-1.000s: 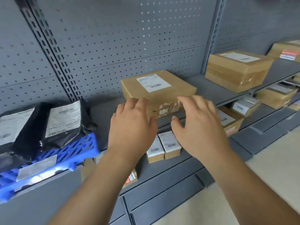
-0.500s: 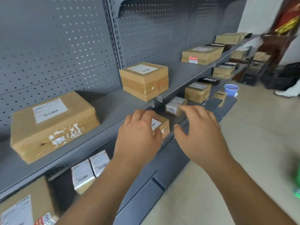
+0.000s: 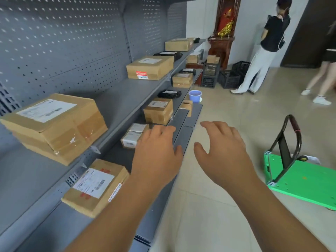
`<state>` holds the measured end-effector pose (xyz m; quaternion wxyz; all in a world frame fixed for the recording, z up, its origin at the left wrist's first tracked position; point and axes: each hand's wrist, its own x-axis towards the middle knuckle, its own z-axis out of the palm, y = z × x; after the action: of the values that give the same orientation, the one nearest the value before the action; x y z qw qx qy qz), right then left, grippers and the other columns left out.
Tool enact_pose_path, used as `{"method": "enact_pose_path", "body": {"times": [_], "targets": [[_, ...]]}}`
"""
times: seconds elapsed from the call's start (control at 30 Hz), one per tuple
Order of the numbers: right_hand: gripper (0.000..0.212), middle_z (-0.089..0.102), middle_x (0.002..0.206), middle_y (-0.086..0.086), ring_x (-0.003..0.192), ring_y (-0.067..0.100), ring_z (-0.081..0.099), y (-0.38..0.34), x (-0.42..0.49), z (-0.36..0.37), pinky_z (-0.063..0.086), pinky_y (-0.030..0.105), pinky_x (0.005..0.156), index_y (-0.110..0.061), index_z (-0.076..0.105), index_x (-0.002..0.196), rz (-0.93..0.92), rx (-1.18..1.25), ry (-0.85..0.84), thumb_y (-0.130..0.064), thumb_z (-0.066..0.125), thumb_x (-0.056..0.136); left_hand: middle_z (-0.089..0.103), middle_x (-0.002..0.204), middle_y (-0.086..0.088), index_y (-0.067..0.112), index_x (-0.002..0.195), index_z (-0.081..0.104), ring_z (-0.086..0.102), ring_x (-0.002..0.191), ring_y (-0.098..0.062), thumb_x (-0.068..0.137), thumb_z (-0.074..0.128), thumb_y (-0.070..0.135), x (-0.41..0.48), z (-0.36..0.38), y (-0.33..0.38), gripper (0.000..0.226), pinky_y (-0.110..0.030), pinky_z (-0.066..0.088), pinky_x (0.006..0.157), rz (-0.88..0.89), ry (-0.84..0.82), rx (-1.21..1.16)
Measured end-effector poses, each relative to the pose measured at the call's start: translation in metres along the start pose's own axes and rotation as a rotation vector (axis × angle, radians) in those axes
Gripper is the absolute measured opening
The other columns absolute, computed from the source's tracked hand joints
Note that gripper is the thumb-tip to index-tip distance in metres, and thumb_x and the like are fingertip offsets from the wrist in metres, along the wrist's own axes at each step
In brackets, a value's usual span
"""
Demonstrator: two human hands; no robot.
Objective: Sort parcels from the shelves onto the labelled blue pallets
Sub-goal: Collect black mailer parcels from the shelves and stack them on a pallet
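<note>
The grey shelving (image 3: pixel 127 91) carries many unsorted parcels, so most of the task looks undone; no blue pallet shows; a big carton (image 3: pixel 54 124) sits on its upper shelf, a flatter carton (image 3: pixel 96 186) beneath; left hand (image 3: pixel 158 157) above the shelving's lower edge and right hand (image 3: pixel 223 151) just off it are spread, empty.

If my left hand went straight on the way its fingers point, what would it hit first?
Likely the labelled cardboard box just beyond your left hand, though depth is unclear.
</note>
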<state>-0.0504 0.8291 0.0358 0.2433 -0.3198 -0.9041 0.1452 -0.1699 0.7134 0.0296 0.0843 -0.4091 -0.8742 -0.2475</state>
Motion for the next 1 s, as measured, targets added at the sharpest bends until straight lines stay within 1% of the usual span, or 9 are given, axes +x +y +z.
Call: {"method": "enact_pose_path", "body": {"times": [0.13,0.27,0.37,0.47,0.6,0.73,0.9,1.0], "targets": [[0.052,0.052,0.14,-0.002,0.125,0.027,0.044,0.014,0.068,0.005,0.037,0.042,0.105,-0.027,0.05,0.142,0.076,-0.041,0.042,-0.038,0.059,0.092,0.055,0.136,0.003,0.026,0.137,0.053,0.051,0.122,-0.027,0.093,0.061,0.036,0.081,0.021,0.005,0.046,-0.044,0.046,0.098,0.086,-0.025,-0.051],[0.053,0.052,0.141,-0.001,0.127,0.028,0.043,0.032,0.121,0.01,0.037,0.044,0.106,-0.026,0.049,0.142,0.162,-0.065,0.095,-0.039,0.057,0.091,0.058,0.128,0.001,0.023,0.131,0.057,0.052,0.12,-0.024,0.093,0.062,0.036,0.151,0.047,0.015,0.041,-0.037,0.043,0.093,0.188,-0.034,-0.074],[0.056,0.051,0.143,0.0,0.129,0.029,0.042,0.057,0.154,0.014,0.036,0.044,0.108,-0.026,0.047,0.144,0.23,-0.103,0.084,-0.04,0.056,0.091,0.056,0.134,0.001,0.025,0.138,0.053,0.049,0.124,-0.025,0.094,0.061,0.037,0.193,0.071,0.026,0.047,-0.039,0.043,0.096,0.235,-0.077,-0.087],[0.056,0.05,0.146,0.0,0.131,0.029,0.042,0.088,0.186,0.019,0.036,0.044,0.106,-0.027,0.047,0.145,0.31,-0.122,0.092,-0.041,0.056,0.092,0.055,0.139,0.001,0.025,0.14,0.052,0.049,0.126,-0.025,0.094,0.06,0.038,0.232,0.099,0.04,0.048,-0.04,0.042,0.098,0.269,-0.117,-0.093],[0.056,0.048,0.147,-0.001,0.133,0.028,0.041,0.13,0.228,0.029,0.038,0.046,0.105,-0.028,0.045,0.147,0.359,-0.119,0.082,-0.041,0.055,0.093,0.052,0.145,0.002,0.027,0.141,0.051,0.048,0.128,-0.024,0.095,0.058,0.04,0.28,0.134,0.059,0.048,-0.041,0.044,0.097,0.297,-0.137,-0.082],[0.057,0.047,0.148,-0.003,0.134,0.027,0.04,0.182,0.284,0.036,0.038,0.046,0.105,-0.029,0.044,0.147,0.357,-0.097,0.075,-0.042,0.054,0.093,0.05,0.146,0.005,0.029,0.142,0.049,0.046,0.131,-0.022,0.096,0.056,0.04,0.34,0.174,0.085,0.048,-0.041,0.044,0.098,0.3,-0.139,-0.079],[0.057,0.047,0.147,-0.002,0.132,0.027,0.041,0.239,0.375,0.033,0.039,0.044,0.108,-0.028,0.044,0.147,0.285,-0.049,0.043,-0.041,0.055,0.094,0.053,0.142,0.003,0.027,0.141,0.05,0.047,0.129,-0.023,0.095,0.058,0.039,0.421,0.211,0.123,0.048,-0.041,0.042,0.1,0.242,-0.121,-0.051],[0.056,0.049,0.145,-0.003,0.131,0.027,0.042,0.265,0.428,0.033,0.039,0.044,0.108,-0.027,0.045,0.146,0.225,-0.015,0.039,-0.041,0.056,0.093,0.057,0.132,0.002,0.026,0.128,0.056,0.051,0.12,-0.025,0.093,0.06,0.037,0.465,0.231,0.141,0.036,-0.041,0.047,0.095,0.192,-0.111,-0.054]]}}
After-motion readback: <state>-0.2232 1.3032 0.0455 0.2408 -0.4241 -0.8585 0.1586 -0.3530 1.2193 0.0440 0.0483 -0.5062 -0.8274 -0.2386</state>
